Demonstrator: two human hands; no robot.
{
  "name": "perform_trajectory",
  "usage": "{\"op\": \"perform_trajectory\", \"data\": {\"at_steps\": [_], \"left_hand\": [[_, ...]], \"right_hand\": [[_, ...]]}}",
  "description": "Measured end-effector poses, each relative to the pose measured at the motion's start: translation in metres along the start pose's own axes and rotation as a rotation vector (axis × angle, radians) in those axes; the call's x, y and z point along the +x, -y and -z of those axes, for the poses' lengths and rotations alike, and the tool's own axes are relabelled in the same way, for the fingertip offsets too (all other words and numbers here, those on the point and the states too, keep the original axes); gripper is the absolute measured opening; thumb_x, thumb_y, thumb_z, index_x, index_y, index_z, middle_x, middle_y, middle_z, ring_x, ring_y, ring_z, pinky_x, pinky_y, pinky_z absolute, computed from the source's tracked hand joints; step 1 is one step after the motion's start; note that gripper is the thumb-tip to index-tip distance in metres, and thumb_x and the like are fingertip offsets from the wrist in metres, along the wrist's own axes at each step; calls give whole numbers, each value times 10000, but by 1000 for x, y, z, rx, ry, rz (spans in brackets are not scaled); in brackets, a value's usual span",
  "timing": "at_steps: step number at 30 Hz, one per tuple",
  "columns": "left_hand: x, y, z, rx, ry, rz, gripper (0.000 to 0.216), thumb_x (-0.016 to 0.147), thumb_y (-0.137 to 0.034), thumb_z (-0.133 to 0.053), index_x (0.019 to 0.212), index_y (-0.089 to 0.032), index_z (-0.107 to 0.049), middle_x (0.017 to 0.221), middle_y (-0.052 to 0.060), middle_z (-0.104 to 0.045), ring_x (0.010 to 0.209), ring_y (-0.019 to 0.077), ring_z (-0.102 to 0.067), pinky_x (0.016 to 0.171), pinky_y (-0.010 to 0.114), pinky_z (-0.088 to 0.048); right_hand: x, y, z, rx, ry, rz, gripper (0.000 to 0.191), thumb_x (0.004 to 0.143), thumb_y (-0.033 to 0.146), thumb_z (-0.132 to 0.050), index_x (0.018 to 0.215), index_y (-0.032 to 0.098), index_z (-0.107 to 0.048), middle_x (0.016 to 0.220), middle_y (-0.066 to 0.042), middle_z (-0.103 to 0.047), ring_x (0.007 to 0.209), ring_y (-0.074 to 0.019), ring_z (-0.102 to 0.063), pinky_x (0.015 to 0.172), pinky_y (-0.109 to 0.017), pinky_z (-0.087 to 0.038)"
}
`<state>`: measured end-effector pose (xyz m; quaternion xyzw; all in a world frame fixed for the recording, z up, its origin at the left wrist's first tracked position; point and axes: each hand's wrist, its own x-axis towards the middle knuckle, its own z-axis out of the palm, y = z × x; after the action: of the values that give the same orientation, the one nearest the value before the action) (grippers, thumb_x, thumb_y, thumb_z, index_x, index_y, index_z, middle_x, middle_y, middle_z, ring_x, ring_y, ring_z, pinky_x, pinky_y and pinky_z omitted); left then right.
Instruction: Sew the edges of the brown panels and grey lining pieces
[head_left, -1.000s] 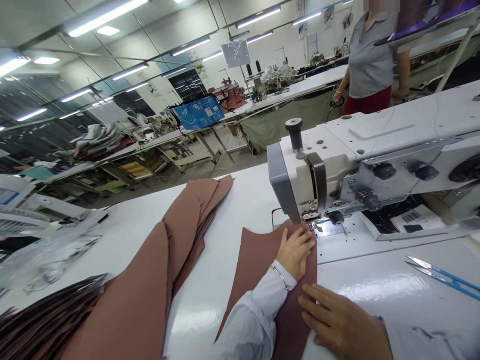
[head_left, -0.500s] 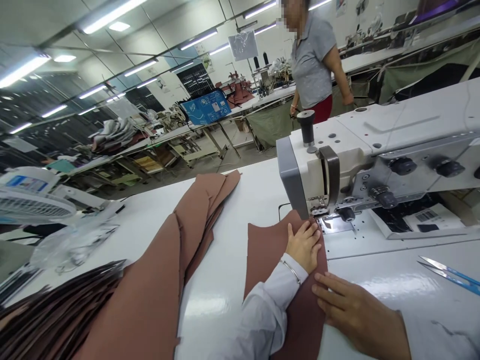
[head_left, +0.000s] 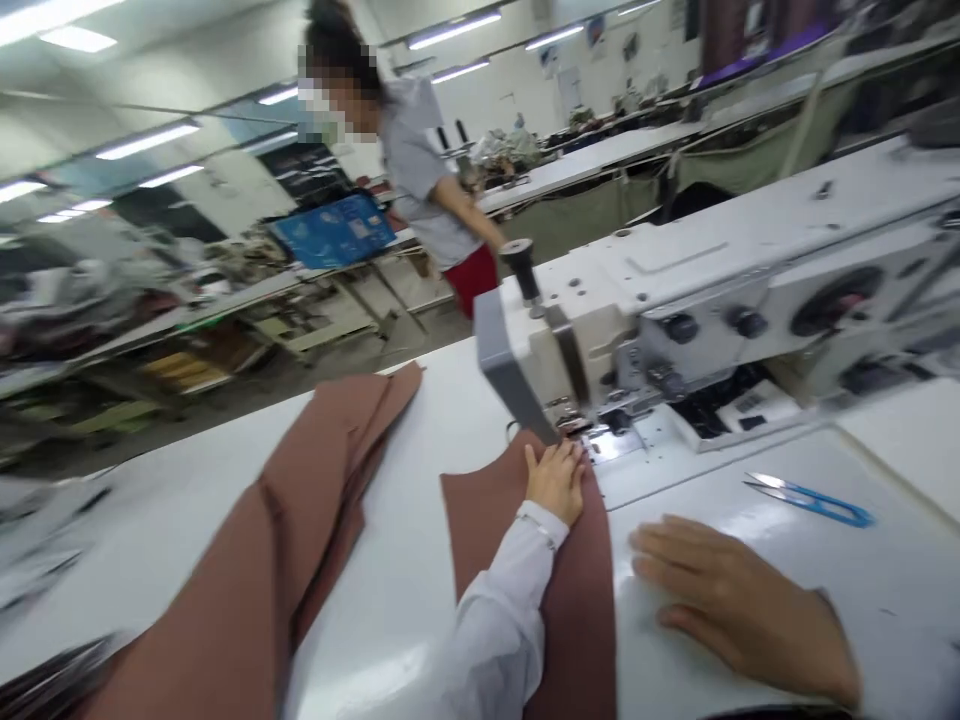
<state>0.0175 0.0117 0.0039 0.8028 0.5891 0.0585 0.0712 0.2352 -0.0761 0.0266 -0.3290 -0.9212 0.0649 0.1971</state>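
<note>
My left hand (head_left: pixel 556 482) lies flat on a brown leather-like panel (head_left: pixel 581 610), its fingertips close to the needle area of the sewing machine (head_left: pixel 551 345). Under the presser area the far tip of the panel is partly hidden by those fingers. To the right of the panel, apart from it, my right hand (head_left: pixel 720 595) is held over the white table with fingers stretched out and nothing in them; it is somewhat blurred. Thread snips (head_left: pixel 814 497) with blue handles rest on the table beyond my right hand.
More brown panels (head_left: pixel 225 560) lie in an overlapping pile on the left of the white table (head_left: pixel 397 560). An open box (head_left: pixel 739 415) sits under the machine arm. Across the aisle a person in a grey shirt (head_left: pixel 420 150) passes tables with other machines.
My right hand has come off the panel's edge and moved right. My left hand stays on the panel at the needle. The view has swung to the right, and the person has walked leftward.
</note>
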Motion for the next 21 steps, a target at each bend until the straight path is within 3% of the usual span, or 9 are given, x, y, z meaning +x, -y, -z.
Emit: {"op": "perform_trajectory", "data": {"at_steps": [2, 4, 6, 9, 12, 17, 21], "left_hand": [[0, -2, -1, 37, 13, -4, 379, 865, -277, -381, 1206, -156, -495, 1294, 119, -467, 1218, 276, -375, 1028, 579, -135], [0, -5, -4, 82, 28, -13, 539, 830, -413, -423, 1257, -84, -435, 1333, 172, -401, 1259, 315, -303, 1023, 594, -110], [0, -11, -7, 135, 42, 2, 751, 775, -537, -436, 1303, -9, -346, 1372, 216, -312, 1293, 348, -210, 1009, 621, -71], [-1, -22, -9, 199, 72, 64, 877, 757, -605, -381, 1335, 40, -239, 1415, 225, -186, 1323, 348, -91, 996, 636, -45], [-3, -30, -5, 213, 97, 92, 821, 801, -561, -308, 1348, 40, -194, 1434, 203, -128, 1334, 322, -49, 998, 629, -69], [-11, -37, 9, 203, 196, 109, 675, 837, -405, -282, 1362, 6, -176, 1452, 163, -87, 1335, 315, -54, 987, 626, -159], [-13, -38, 22, 161, 356, 142, 642, 768, -224, -351, 1357, -16, -205, 1454, 172, -92, 1331, 315, -81, 996, 547, -255]], "right_hand": [[-44, -19, 27, -216, -147, -278, 393, 904, 393, -402, 1249, 205, -430, 1257, -55, -472, 1165, -203, -420, 995, -383, -352], [-98, -39, 48, -518, -216, -575, 582, 884, 546, -321, 1266, 113, -400, 1260, -168, -440, 1171, -324, -389, 929, -505, -364], [-151, -54, 59, -716, -117, -807, 697, 860, 621, -234, 1192, 47, -449, 1226, -264, -425, 1121, -433, -391, 788, -577, -404], [-201, -63, 63, -679, 5, -929, 649, 872, 587, -214, 1150, 65, -480, 1222, -238, -441, 1103, -384, -434, 754, -494, -461], [-214, -63, 68, -526, 27, -994, 598, 859, 588, -271, 1169, 127, -492, 1253, -156, -452, 1134, -301, -439, 829, -423, -457], [-206, -64, 94, -254, 23, -1099, 569, 801, 591, -377, 1105, 155, -578, 1243, -108, -483, 1099, -279, -481, 891, -378, -420], [-205, -70, 112, -108, 20, -1191, 446, 806, 460, -342, 913, 162, -655, 1056, -92, -611, 960, -264, -566, 830, -353, -425]]}}
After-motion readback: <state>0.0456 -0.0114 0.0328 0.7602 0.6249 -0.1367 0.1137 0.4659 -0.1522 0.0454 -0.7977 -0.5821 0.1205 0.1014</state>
